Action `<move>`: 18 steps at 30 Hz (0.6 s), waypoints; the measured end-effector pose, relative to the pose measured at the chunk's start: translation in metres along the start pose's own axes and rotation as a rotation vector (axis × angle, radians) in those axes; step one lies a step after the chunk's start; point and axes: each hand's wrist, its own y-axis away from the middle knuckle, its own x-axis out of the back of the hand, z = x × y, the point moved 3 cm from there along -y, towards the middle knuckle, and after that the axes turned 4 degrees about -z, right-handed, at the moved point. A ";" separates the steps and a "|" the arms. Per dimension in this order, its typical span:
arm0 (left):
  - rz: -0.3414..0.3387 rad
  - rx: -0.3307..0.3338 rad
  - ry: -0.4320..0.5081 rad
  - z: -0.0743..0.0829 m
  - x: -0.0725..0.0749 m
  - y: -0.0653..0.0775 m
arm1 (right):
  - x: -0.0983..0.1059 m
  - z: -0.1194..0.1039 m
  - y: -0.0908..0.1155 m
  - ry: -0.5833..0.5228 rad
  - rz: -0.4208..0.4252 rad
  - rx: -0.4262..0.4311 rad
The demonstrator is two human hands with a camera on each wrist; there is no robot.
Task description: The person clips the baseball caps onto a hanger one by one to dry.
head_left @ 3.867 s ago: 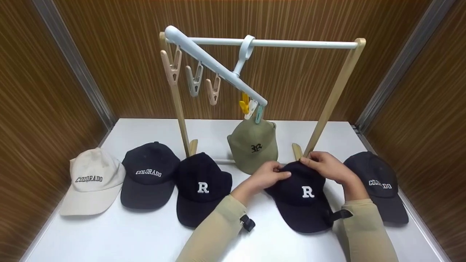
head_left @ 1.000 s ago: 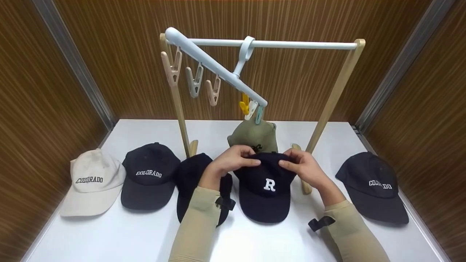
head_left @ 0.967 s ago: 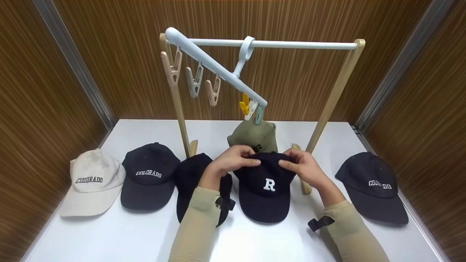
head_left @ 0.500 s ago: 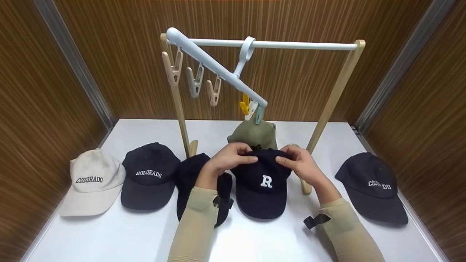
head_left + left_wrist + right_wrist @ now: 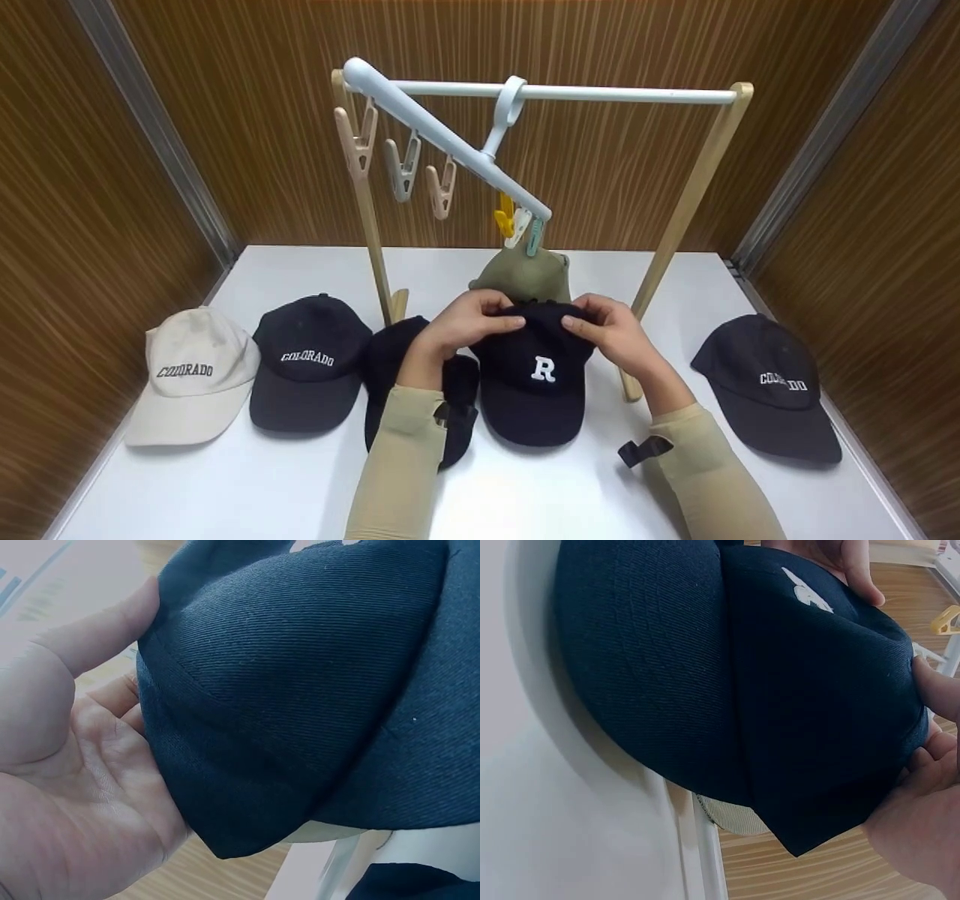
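Note:
A navy baseball cap with a white R on its front is held between both hands in the middle of the head view, its brim toward me. My left hand pinches the crown's upper left, thumb in front and fingers behind. On the upper right, my right hand grips the crown likewise. Both wrist views show the thumbs on the cloth; the fingertips behind it are partly hidden. Just behind, an olive cap hangs under the white clip and teal clip, its lower part covered.
A pale blue hanger slants from the rack's white rail; its pink clip and grey clip hold nothing. A cream cap, dark caps and another navy cap lie on the white table.
Both hands have carried the navy R cap from the right part of the table leftward to the front of the olive cap. Over the last second it has shifted slightly left and farther back.

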 end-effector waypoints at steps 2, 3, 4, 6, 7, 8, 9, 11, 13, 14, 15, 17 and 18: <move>0.003 0.000 -0.003 0.001 0.001 0.001 | -0.001 -0.001 -0.001 -0.003 0.003 0.002; 0.005 0.001 -0.004 0.001 0.002 0.002 | -0.001 -0.001 -0.002 -0.001 0.005 0.003; 0.007 0.002 -0.005 0.001 0.003 0.002 | -0.002 -0.001 -0.002 0.001 0.007 0.004; 0.014 0.003 -0.010 0.001 0.004 0.002 | -0.003 -0.001 -0.004 -0.001 0.014 0.006; 0.018 0.003 -0.012 0.001 0.005 0.003 | -0.004 -0.001 -0.005 -0.005 0.017 0.007; 0.023 0.002 -0.015 0.001 0.005 0.003 | -0.004 -0.002 -0.005 -0.007 0.019 0.006; 0.030 0.004 -0.019 0.001 0.006 0.003 | -0.005 -0.002 -0.006 -0.012 0.020 0.005; 0.041 0.006 -0.028 0.001 0.007 0.003 | -0.006 -0.002 -0.008 -0.022 0.022 0.002; 0.051 0.006 -0.040 0.001 0.009 0.004 | -0.007 -0.003 -0.009 -0.028 0.024 -0.002; 0.054 0.005 -0.044 0.001 0.009 0.004 | -0.008 -0.003 -0.010 -0.030 0.026 -0.003; 0.057 0.003 -0.048 0.001 0.010 0.004 | -0.008 -0.004 -0.010 -0.033 0.027 -0.004; 0.060 -0.004 -0.054 0.002 0.011 0.004 | -0.009 -0.005 -0.012 -0.041 0.034 -0.003; 0.063 -0.007 -0.056 0.002 0.012 0.004 | -0.010 -0.005 -0.012 -0.044 0.038 -0.002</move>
